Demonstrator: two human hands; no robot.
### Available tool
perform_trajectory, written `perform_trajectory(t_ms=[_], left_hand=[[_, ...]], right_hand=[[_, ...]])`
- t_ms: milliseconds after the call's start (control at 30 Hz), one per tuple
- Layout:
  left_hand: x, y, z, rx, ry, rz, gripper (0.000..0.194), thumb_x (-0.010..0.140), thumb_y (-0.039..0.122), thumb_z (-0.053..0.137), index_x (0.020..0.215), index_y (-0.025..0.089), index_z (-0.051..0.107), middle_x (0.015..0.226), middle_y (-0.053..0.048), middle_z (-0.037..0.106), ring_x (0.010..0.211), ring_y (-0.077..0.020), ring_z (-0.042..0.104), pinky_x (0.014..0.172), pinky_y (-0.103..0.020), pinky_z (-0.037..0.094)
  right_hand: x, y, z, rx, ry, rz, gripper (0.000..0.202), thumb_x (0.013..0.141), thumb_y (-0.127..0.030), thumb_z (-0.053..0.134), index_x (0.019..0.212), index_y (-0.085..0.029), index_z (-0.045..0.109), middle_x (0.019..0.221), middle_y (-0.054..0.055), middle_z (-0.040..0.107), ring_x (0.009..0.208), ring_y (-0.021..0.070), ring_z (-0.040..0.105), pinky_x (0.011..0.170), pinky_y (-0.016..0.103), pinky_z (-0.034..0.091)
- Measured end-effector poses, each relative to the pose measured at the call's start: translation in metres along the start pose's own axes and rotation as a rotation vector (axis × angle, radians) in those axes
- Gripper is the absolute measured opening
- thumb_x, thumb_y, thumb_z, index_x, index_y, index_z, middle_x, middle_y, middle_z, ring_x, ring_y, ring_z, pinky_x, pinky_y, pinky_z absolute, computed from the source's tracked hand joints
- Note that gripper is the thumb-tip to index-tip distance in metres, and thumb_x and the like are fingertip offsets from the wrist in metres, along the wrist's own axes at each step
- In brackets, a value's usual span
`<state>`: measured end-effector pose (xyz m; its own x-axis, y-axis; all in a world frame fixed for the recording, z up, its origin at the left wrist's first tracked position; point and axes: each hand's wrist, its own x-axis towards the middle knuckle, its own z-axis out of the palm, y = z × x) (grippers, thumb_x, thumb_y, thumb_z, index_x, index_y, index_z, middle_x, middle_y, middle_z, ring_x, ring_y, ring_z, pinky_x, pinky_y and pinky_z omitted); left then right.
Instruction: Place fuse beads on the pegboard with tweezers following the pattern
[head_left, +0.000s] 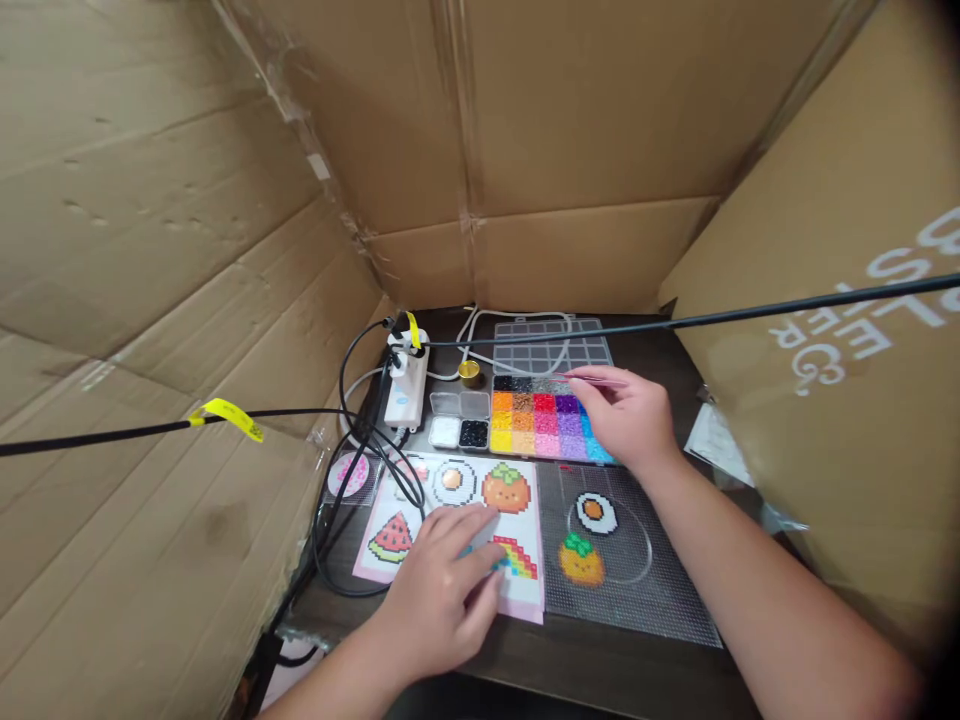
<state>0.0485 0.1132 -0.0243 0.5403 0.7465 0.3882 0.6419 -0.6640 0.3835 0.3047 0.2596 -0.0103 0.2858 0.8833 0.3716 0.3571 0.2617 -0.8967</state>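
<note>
Right hand [628, 415], right of centre: fingers pinched on pink tweezers [600, 380]. Tweezers' long axis runs roughly left-right across the frame, tips to the left, over the back row of the bead box [517, 454] by the dark and grey beads. Whether tips touch beads, or grip one: too small to tell.

Bead box at centre, its long side appearing to run left-right. Right hand much the nearer, overlapping the box's right end. From the left hand [450, 585] the box lies up and to the right, apart.

Left hand, lower centre: palm down, fingers loosely spread on the picture sheet [525, 602], partly covering the rainbow drawing [517, 560]. No object seen in it; under the palm, cannot tell.

Pegboard [660, 605] at lower right, beside the sheet, below the right hand. On it, a bead egg [597, 513] and, just below that, an orange bead fruit [581, 562].

Writing: large pale letters on the cardboard wall [795, 430], right edge, slanted and cut by the frame; "LE" and "&" legible, rest uncertain. Yellow cable tags [229, 418] at left bear print too small to read.
</note>
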Motion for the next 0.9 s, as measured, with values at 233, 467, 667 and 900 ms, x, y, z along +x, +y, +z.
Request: perform_trajectory(t_ms=[233,467,667,900], left_hand=[[-0.001,-0.001,0.002,0.003,-0.017,-0.008,0.027,0.088,0.013,0.057,0.112,0.021,0.065,0.133,-0.011,0.064,0.119,-0.0264,0.059,0.098,-0.048,0.051],[0.0,-0.002,0.001,-0.018,-0.017,-0.002,0.025,0.088,0.014,0.057,0.111,0.021,0.066,0.132,-0.011,0.065,0.119,-0.0264,0.06,0.097,-0.047,0.051],[0.001,-0.003,-0.001,-0.036,0.002,-0.017,0.024,0.088,0.015,0.057,0.11,0.021,0.066,0.129,-0.012,0.067,0.117,-0.0269,0.062,0.096,-0.048,0.052],[0.001,-0.002,-0.001,-0.044,-0.011,-0.03,0.024,0.088,0.015,0.057,0.11,0.021,0.066,0.129,-0.011,0.066,0.118,-0.0269,0.061,0.096,-0.048,0.051]], right_hand=[[-0.008,0.002,0.008,-0.12,-0.08,-0.066,0.016,0.079,-0.029,0.065,0.079,-0.019,0.077,0.086,0.008,0.079,0.082,0.024,0.075,0.082,0.039,0.06],[-0.017,0.012,-0.006,-0.175,0.032,-0.032,0.014,0.077,-0.032,0.068,0.076,-0.02,0.075,0.082,0.008,0.078,0.079,0.0241,0.075,0.076,0.037,0.061],[-0.016,0.016,-0.008,-0.202,0.006,0.026,0.016,0.077,-0.034,0.069,0.078,-0.02,0.076,0.083,0.008,0.079,0.081,0.0249,0.075,0.076,0.037,0.061],[-0.017,0.017,-0.008,-0.213,-0.014,0.016,0.016,0.078,-0.033,0.068,0.078,-0.02,0.077,0.084,0.008,0.079,0.082,0.0243,0.075,0.079,0.038,0.061]])
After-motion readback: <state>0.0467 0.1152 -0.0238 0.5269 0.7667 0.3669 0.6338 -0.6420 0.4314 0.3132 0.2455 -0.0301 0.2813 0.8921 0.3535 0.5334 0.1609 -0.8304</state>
